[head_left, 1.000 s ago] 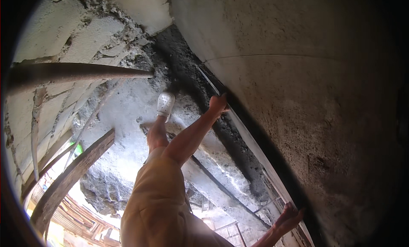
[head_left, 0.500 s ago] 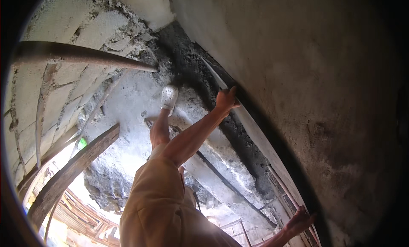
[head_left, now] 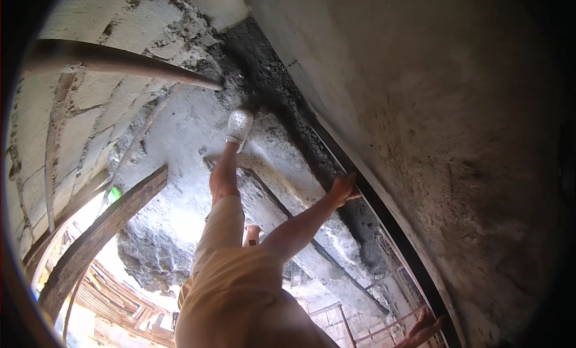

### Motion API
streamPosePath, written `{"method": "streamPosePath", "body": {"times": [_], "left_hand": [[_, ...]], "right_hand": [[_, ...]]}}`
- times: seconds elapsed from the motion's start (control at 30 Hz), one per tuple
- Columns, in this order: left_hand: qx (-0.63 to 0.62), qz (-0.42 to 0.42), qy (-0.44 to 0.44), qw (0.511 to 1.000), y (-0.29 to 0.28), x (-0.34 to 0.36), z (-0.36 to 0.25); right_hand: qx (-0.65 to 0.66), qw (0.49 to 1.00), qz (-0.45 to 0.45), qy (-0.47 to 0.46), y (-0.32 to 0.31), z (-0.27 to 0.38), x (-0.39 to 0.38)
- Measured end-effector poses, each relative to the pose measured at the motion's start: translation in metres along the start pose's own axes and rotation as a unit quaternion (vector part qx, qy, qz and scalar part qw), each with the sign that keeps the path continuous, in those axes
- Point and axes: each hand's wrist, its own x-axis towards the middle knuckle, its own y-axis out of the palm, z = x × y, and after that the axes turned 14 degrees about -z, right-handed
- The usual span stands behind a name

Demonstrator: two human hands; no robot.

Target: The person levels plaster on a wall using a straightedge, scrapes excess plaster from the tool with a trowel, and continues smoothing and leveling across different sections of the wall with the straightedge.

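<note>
My left hand reaches out on a bare arm, fingers apart, and rests against the dark strip that runs along the foot of the grey plastered wall. It holds nothing. My right hand shows at the lower edge, fingers spread, beside thin red metal bars, partly cut off by the frame. Tan clothing fills the lower middle. One bare leg stretches up to a white perforated clog planted on a rough concrete ledge.
A block wall with rough mortar curves on the left. A round pole crosses above it. A wooden plank slants at lower left over stacked timber. A green object lies by the plank. Pale rubble sits below.
The view has swung, so the wall fills more of the right. My left hand has slid along the dark strip, and my right hand has dropped toward the lower edge.
</note>
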Motion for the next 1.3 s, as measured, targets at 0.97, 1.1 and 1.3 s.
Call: {"method": "streamPosePath", "body": {"times": [0.97, 1.1, 1.3], "left_hand": [[0.073, -0.071, 0.136, 0.985, -0.023, 0.053, -0.238], [0.065, -0.127, 0.161, 0.977, -0.005, 0.024, -0.296], [0.002, -0.062, 0.204, 0.977, -0.028, 0.041, -0.273]], "right_hand": [[0.063, 0.998, 0.012, 0.022, 0.210, -0.011, -0.090], [0.088, 0.994, 0.062, -0.003, 0.236, -0.017, -0.105], [0.108, 0.989, 0.097, 0.030, 0.210, -0.049, -0.085]]}}
